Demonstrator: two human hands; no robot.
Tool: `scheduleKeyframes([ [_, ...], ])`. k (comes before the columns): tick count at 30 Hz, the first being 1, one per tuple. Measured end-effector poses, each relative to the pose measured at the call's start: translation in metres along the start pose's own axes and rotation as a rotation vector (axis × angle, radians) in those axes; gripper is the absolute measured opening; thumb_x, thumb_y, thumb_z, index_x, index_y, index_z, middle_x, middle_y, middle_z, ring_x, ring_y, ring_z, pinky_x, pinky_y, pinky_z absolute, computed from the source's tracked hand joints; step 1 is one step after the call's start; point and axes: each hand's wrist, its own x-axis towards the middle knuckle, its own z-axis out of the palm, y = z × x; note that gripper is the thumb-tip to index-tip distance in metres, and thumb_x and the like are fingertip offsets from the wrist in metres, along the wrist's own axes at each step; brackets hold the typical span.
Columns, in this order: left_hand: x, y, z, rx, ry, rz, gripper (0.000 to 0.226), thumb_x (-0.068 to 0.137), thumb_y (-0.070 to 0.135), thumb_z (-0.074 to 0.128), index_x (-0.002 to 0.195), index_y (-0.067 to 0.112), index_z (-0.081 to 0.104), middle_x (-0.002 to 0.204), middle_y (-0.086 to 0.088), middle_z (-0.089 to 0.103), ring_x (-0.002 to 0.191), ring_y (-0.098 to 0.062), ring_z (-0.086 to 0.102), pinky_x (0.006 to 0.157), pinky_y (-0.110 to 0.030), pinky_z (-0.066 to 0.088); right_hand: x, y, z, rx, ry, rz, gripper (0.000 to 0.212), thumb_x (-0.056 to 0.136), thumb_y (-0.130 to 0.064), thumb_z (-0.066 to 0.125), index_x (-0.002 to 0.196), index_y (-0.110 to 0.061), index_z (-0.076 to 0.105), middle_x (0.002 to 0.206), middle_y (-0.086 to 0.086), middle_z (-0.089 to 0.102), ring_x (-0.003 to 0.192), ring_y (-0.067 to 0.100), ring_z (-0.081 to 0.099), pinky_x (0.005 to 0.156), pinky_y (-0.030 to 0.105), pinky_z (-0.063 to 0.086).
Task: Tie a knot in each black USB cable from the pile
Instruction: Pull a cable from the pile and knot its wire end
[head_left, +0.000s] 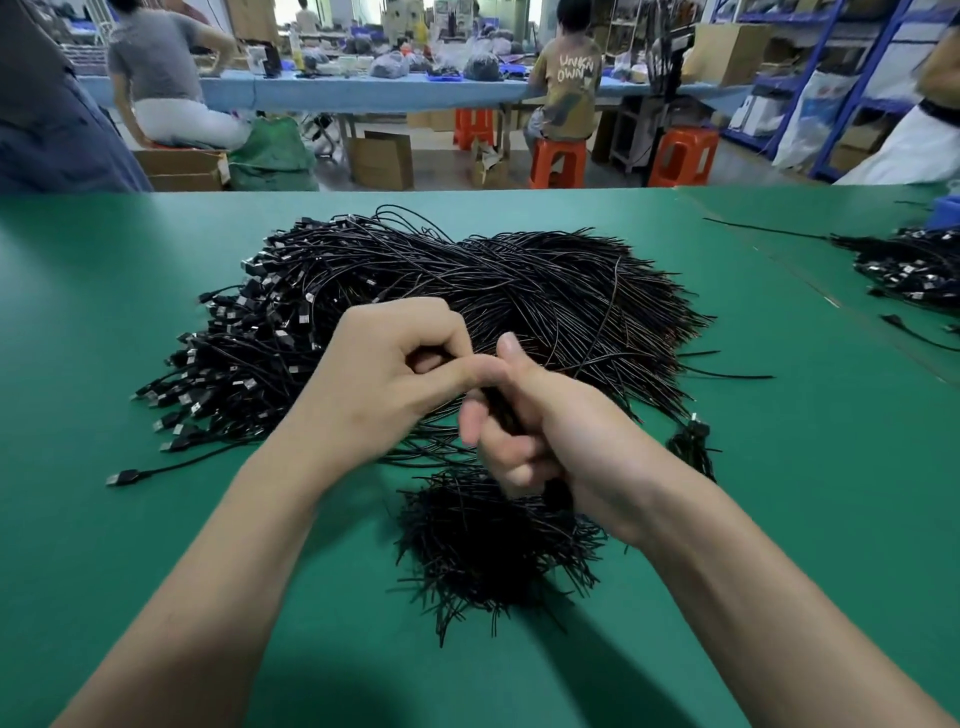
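A big pile of black USB cables (467, 291) lies on the green table (104, 519), plugs at the left, bare ends at the right. My left hand (384, 374) and my right hand (540, 415) meet over the pile's near edge. My left fingers are curled and pinch a thin black cable against my right thumb. My right hand grips a bundle of black cables (498, 540) whose ends fan out below it. How the pinched cable runs between the fingers is hidden.
A small knotted clump of cables (693, 447) lies right of my right hand. A second cable pile (909, 265) sits at the far right by a blue bin. Beyond the table, people sit on orange stools at a blue bench.
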Motion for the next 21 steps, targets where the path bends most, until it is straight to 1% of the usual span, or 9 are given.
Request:
scheduleKeyframes([
  [4, -0.014, -0.008, 0.024, -0.172, 0.024, -0.158, 0.041, 0.109, 0.040, 0.046, 0.078, 0.018, 0.059, 0.071, 0.001, 0.053, 0.069, -0.010, 0.048, 0.065, -0.033, 0.042, -0.009, -0.007, 0.003, 0.537, -0.191, -0.083, 0.038, 0.106, -0.034, 0.034, 0.084, -0.014, 0.058, 0.057, -0.008, 0.020, 0.048, 0.009, 0.016, 0.047, 0.021, 0.022],
  [6, -0.024, -0.007, 0.036, -0.206, -0.056, -0.201, 0.035, 0.110, 0.030, 0.040, 0.091, 0.013, 0.065, 0.078, -0.004, 0.060, 0.073, -0.023, 0.052, 0.070, -0.041, 0.048, -0.008, -0.014, 0.003, 0.634, -0.111, -0.213, 0.030, 0.106, -0.027, 0.037, 0.088, -0.014, 0.058, 0.058, -0.010, 0.024, 0.047, 0.006, 0.021, 0.047, 0.019, 0.026],
  [7, -0.028, -0.006, 0.041, -0.210, -0.102, -0.204, 0.031, 0.111, 0.026, 0.040, 0.098, 0.016, 0.067, 0.079, 0.003, 0.061, 0.071, -0.019, 0.052, 0.070, -0.038, 0.048, -0.007, -0.017, 0.002, 0.610, -0.031, -0.280, 0.029, 0.107, -0.024, 0.037, 0.090, -0.013, 0.057, 0.058, -0.010, 0.027, 0.047, 0.005, 0.025, 0.047, 0.019, 0.028],
  [9, -0.034, 0.002, 0.046, -0.189, -0.152, -0.181, 0.031, 0.113, 0.016, 0.040, 0.103, 0.036, 0.062, 0.074, 0.019, 0.053, 0.067, -0.003, 0.044, 0.067, -0.018, 0.040, -0.004, -0.020, 0.000, 0.432, 0.161, -0.384, 0.028, 0.110, -0.021, 0.035, 0.093, -0.012, 0.056, 0.058, -0.009, 0.034, 0.047, 0.006, 0.032, 0.049, 0.019, 0.032],
  [11, -0.034, 0.011, 0.046, -0.177, -0.193, -0.183, 0.037, 0.111, 0.011, 0.041, 0.091, 0.039, 0.055, 0.071, 0.020, 0.050, 0.066, 0.000, 0.044, 0.067, -0.010, 0.036, -0.002, -0.017, 0.002, 0.195, 0.295, -0.433, 0.027, 0.111, -0.019, 0.036, 0.094, -0.010, 0.056, 0.059, -0.004, 0.051, 0.050, 0.010, 0.046, 0.052, 0.022, 0.043],
  [13, -0.033, 0.014, 0.042, -0.135, -0.274, -0.189, 0.038, 0.108, 0.009, 0.042, 0.080, 0.035, 0.049, 0.070, 0.015, 0.050, 0.065, -0.001, 0.044, 0.067, -0.013, 0.038, -0.002, -0.012, 0.005, -0.017, 0.375, -0.463, 0.028, 0.111, -0.017, 0.037, 0.094, -0.009, 0.058, 0.068, 0.003, 0.069, 0.059, 0.018, 0.065, 0.059, 0.031, 0.057],
  [16, -0.031, 0.014, 0.027, 0.021, -0.408, -0.184, 0.032, 0.108, 0.011, 0.048, 0.080, 0.025, 0.057, 0.067, 0.009, 0.054, 0.063, -0.007, 0.048, 0.064, -0.022, 0.039, -0.002, -0.004, 0.000, -0.531, 0.522, -0.567, 0.027, 0.110, -0.017, 0.040, 0.093, -0.011, 0.060, 0.076, 0.003, 0.074, 0.072, 0.018, 0.073, 0.070, 0.038, 0.061],
  [18, -0.030, 0.012, 0.014, 0.183, -0.422, -0.154, 0.028, 0.106, 0.031, 0.050, 0.080, 0.028, 0.061, 0.065, 0.011, 0.059, 0.063, -0.006, 0.054, 0.065, -0.026, 0.042, -0.002, 0.000, -0.004, -0.885, 0.559, -0.546, 0.026, 0.109, -0.024, 0.041, 0.094, -0.013, 0.060, 0.076, -0.005, 0.072, 0.073, 0.017, 0.071, 0.073, 0.044, 0.057],
  [21, -0.026, 0.012, -0.005, 0.381, -0.339, -0.163, 0.036, 0.093, 0.062, 0.047, 0.094, 0.040, 0.075, 0.077, 0.020, 0.070, 0.076, 0.001, 0.063, 0.075, -0.035, 0.053, -0.002, 0.008, -0.004, -1.227, 0.482, -0.354, 0.032, 0.108, -0.037, 0.035, 0.096, -0.017, 0.057, 0.076, -0.006, 0.070, 0.072, 0.024, 0.065, 0.072, 0.043, 0.051],
])
